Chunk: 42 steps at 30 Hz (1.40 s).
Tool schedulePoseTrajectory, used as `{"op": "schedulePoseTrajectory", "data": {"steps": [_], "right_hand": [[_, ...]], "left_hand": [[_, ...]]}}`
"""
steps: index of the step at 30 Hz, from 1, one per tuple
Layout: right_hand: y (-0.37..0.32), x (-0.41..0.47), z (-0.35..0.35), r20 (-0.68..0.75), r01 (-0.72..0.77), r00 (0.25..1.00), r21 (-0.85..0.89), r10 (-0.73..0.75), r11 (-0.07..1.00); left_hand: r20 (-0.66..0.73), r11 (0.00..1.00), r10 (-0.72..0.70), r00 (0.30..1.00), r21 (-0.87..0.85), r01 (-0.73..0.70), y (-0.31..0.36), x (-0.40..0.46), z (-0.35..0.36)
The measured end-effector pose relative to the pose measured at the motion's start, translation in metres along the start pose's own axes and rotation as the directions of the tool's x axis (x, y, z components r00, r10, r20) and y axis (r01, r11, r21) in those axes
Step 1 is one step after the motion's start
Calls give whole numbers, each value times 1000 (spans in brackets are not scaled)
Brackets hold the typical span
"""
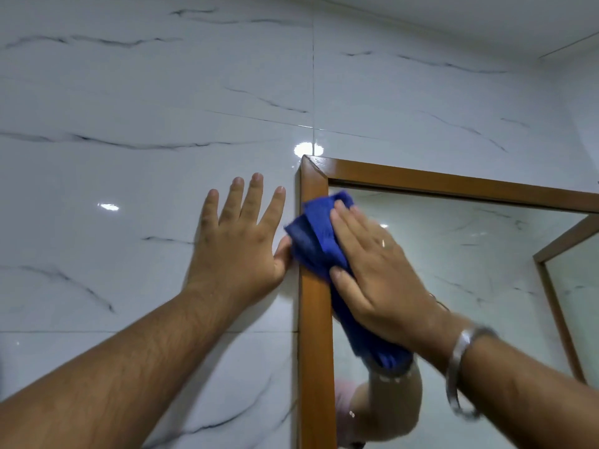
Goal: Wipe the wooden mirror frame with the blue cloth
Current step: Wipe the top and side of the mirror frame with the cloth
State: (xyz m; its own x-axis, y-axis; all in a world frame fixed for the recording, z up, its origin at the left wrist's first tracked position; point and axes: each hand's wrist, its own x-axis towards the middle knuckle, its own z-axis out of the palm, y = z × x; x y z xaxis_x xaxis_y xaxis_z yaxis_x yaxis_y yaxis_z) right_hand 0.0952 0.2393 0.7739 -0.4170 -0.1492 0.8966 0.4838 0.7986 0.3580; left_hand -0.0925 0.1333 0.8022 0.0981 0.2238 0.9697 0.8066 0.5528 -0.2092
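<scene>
The wooden mirror frame (316, 335) hangs on a white marble-tiled wall, its upper left corner near the middle of the view. My right hand (372, 270) presses the blue cloth (312, 234) flat against the frame's left upright, just below that corner. The cloth spreads over the wood and onto the mirror glass, and trails down under my palm. My left hand (240, 241) lies flat on the tiles beside the frame, fingers spread, its thumb touching the cloth's edge. A metal bangle sits on my right wrist.
The mirror glass (453, 270) reflects tiled walls, a second wooden frame (557, 241) at the right and my arm below the cloth. The marble wall (129, 124) fills the left and top. The ceiling (486, 14) is at the upper right.
</scene>
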Motion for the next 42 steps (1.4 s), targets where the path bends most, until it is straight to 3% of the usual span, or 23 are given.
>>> {"op": "schedulePoseTrajectory", "data": {"steps": [2,6,14,18,22,24,28,32,35,38,42], "right_hand": [[-13,-37,7,27,19,999,34,-20,999],[-6,-53,7,118,132,985,-57,-125,990],[12,38,-12,-7,-9,1000,-75,9,997],[-15,-27,9,18,-20,1000,37,20,999],[-25,-84,23,75,102,993,-102,-94,990],[-14,-58,15,75,96,993,-103,-88,990],[9,33,-6,-40,-56,998,-94,52,994],[13,50,-6,-70,-79,995,-102,72,992],[-8,2,8,-78,-117,990,-25,115,993],[-43,-90,34,18,-129,991,3,129,992],[-80,-196,55,101,-5,995,-64,12,998]], "left_hand": [[2,1000,10,1000,-4,-10,-2,-1,1],[-12,1000,6,1000,-8,-6,1,-3,-1],[-25,1000,5,1000,-24,-6,0,-5,-2],[-16,1000,20,1000,-21,-20,-1,-7,-1],[-27,999,1,1000,-34,-2,1,-11,-1],[-9,1000,10,1000,-24,-10,1,-11,0],[-7,1000,-3,1000,-26,3,4,-12,-1],[-34,1000,-24,999,-21,23,4,-15,-2],[-13,1000,-19,1000,-5,19,5,-28,0],[16,1000,8,1000,-27,-7,8,-60,6],[46,998,61,997,-34,-59,12,-103,10]]}}
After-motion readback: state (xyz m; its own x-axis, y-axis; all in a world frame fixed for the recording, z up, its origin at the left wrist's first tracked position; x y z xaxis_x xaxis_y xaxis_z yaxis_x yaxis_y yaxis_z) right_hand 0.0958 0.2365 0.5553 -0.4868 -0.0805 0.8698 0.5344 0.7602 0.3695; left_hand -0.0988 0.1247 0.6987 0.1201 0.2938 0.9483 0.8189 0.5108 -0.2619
